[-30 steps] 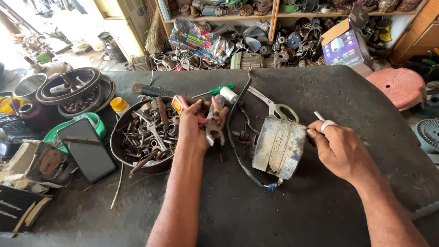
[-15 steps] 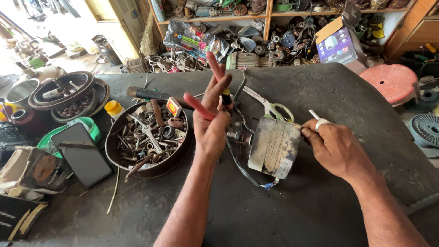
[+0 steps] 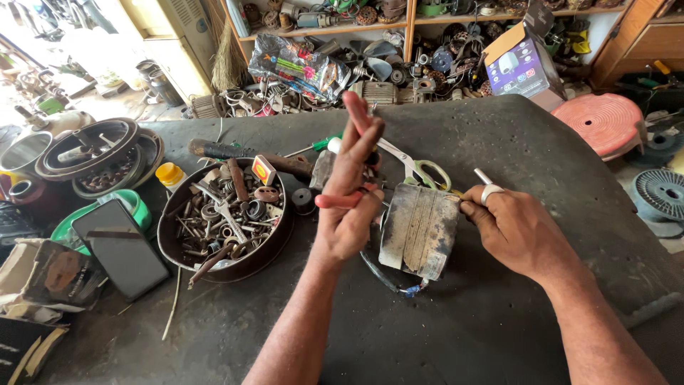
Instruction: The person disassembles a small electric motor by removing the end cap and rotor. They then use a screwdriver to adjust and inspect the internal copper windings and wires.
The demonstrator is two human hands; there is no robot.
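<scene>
Black cable (image 3: 377, 274) looped out from under the block at 6 o'clock, nearest the camera. Left hand (image 3: 349, 214) was raised over the bench (image 3: 442, 335). Its lower fingers (image 3: 356, 196) were wrapped round red-handled pliers (image 3: 333, 201), while the index and middle stuck straight up toward 12.

Grey laminated metal block (image 3: 419, 232) lay flat on the bench just at 3 o'clock of that hand, long axis about 1 to 7, top end pointing away. The one visible plier handle ran roughly 9 to 3 and the nose was hidden.

Right hand (image 3: 516, 232) was at the block's 3 o'clock edge with fingers curled against it. Can't tell if they gripped anything.

Judged step: tool picked up, block steadied, not yet engaged. Engaging would call for bringing the nose down to the block's top.

Bowl of scrap parts (image 3: 171, 242) sat at 9 o'clock, green-handled scissors (image 3: 427, 171) at 12, and a shelf (image 3: 320, 30) of clutter beyond.
</scene>
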